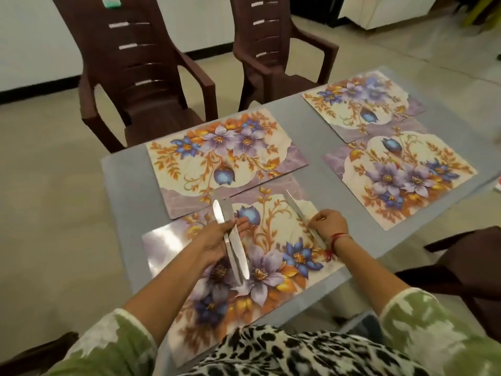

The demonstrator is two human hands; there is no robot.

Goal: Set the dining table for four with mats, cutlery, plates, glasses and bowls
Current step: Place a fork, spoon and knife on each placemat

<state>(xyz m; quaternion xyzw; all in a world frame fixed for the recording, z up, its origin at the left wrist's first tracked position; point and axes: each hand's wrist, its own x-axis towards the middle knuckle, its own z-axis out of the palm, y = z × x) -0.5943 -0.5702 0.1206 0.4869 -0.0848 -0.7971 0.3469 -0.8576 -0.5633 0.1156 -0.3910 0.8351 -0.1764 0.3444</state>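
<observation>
Several floral mats lie on the grey table (311,137). The nearest mat (273,256) is under both my hands. My left hand (217,240) grips a bundle of steel knives (233,248) above the mat's left half, blades pointing away and toward me. My right hand (329,222) pinches a single knife (301,213) that lies along the mat's right side, its tip pointing away. A second mat (217,150) lies just beyond, and two more mats (363,104) (401,175) lie at the right.
Two brown plastic chairs (141,77) (273,50) stand at the table's far side. Another dark chair (466,267) is at the right near edge, and a chair arm (32,354) shows at bottom left. Tiled floor surrounds the table.
</observation>
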